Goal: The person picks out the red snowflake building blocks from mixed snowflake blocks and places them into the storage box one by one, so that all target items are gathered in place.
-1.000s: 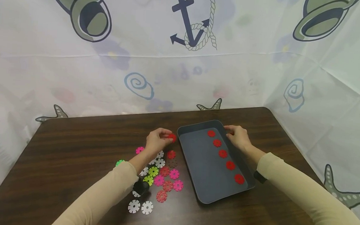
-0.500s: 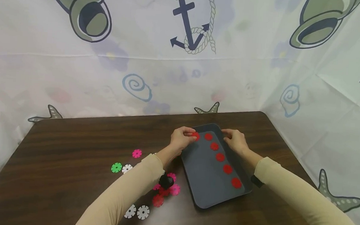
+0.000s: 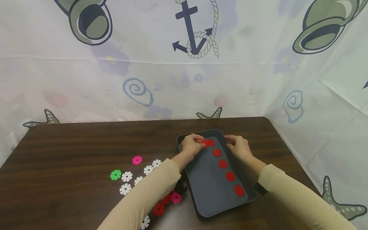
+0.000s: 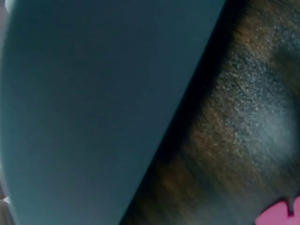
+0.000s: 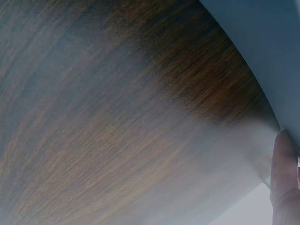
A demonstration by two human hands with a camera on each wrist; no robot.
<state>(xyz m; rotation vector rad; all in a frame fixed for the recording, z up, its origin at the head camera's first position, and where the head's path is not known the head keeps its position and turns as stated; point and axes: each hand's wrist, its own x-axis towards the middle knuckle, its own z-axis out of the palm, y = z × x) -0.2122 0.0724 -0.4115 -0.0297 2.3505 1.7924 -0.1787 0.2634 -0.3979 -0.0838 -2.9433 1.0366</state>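
My left hand (image 3: pixel 191 146) pinches a red notched plastic disc (image 3: pixel 204 143) over the far end of a dark grey tray (image 3: pixel 209 199). The held disc is right beside the farthest of several red discs (image 3: pixel 222 164), which lie in a slanting row along the tray's right side. With thumb and fingers, my right hand (image 3: pixel 239 147) holds the tray's rim at the far right corner. In the right wrist view, a finger (image 5: pixel 284 173) touches the tray's outer wall (image 5: pixel 276 61). The left wrist view shows the tray (image 4: pixel 103 103) close up, without the hand.
Loose discs lie on the brown wooden table (image 3: pixel 66 157) left of the tray: a green disc (image 3: pixel 115 175), pink, red and several white discs (image 3: pixel 126 176). My left sleeve (image 3: pixel 142 196) covers some of them. A printed cloth (image 3: pixel 161 75) hangs behind the table.
My left hand has carried the red disc from the table, left of the tray, rightward into the tray's far end. The right hand stays at the rim. The head view has shifted slightly.
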